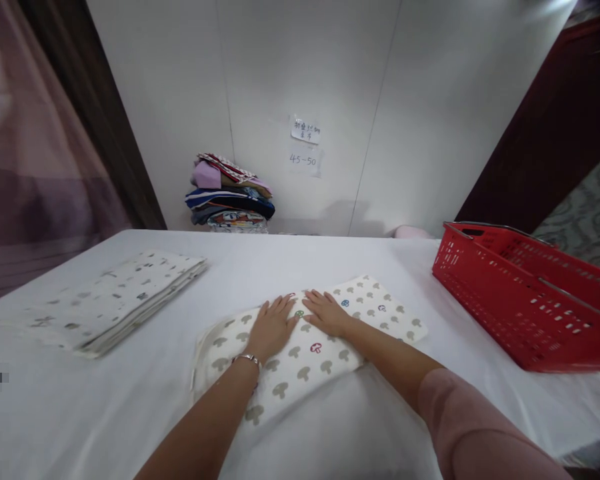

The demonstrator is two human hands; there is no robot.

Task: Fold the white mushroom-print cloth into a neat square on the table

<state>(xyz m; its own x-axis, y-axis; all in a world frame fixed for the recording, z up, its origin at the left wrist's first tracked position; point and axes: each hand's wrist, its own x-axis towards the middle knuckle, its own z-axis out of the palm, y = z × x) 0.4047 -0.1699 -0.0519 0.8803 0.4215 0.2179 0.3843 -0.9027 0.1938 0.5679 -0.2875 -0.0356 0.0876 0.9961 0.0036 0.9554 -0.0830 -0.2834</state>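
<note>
So on this white-covered surface (pixel 300 257) the left hand (pixel 271 328) and right hand (pixel 329 315) are resting flat, fingers loosely spread, gripping nothing, on a mushroom-print cloth (pixel 300 363) lying mid-surface, which could be bunching up if they're pushing unevenly.

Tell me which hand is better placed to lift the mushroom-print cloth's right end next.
Probably the right hand: it lies on the mushroom-print cloth nearer that end, while the left hand rests on it farther left.
</note>
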